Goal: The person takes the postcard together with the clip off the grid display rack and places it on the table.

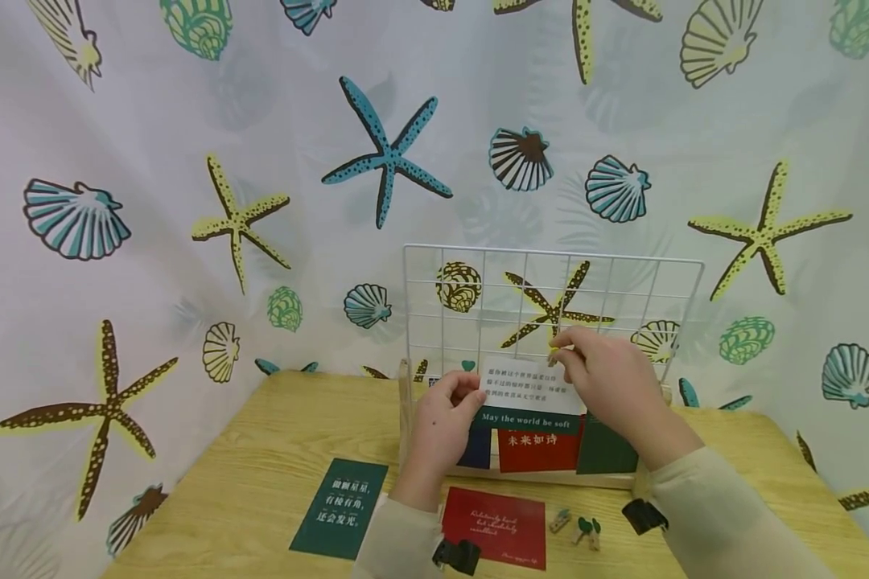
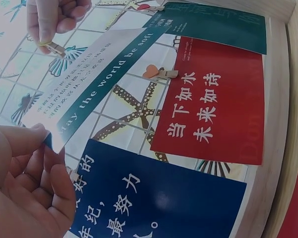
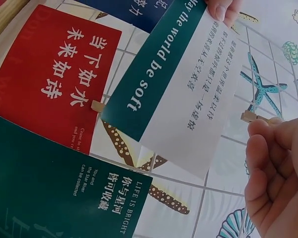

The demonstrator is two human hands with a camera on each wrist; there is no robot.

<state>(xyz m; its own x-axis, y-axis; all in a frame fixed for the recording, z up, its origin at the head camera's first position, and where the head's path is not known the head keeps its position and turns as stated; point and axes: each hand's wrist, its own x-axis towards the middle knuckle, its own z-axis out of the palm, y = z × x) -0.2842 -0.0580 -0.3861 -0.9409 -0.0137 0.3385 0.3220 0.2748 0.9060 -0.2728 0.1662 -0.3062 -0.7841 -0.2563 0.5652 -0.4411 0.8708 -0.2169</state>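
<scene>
My left hand (image 1: 445, 422) pinches a white card with a green band (image 1: 525, 384) by its left edge, holding it in front of a white wire grid rack (image 1: 550, 254). The band reads "May the world be soft". In my right hand (image 1: 611, 386), thumb and finger pinch a small wooden clothespin (image 3: 249, 117) close to the card's top edge. On the lower grid hang a navy card (image 2: 159, 193), a red card (image 2: 213, 99) and a green card (image 3: 64, 178). An orange heart clothespin (image 2: 159, 73) clips the red one.
A green card (image 1: 340, 508) and a red card (image 1: 494, 527) lie on the wooden table (image 1: 261, 450). Several small clothespins (image 1: 585, 531), some with green hearts, lie right of them. A wooden base (image 1: 536, 476) supports the rack. Behind stands a seashell-patterned curtain (image 1: 152, 265).
</scene>
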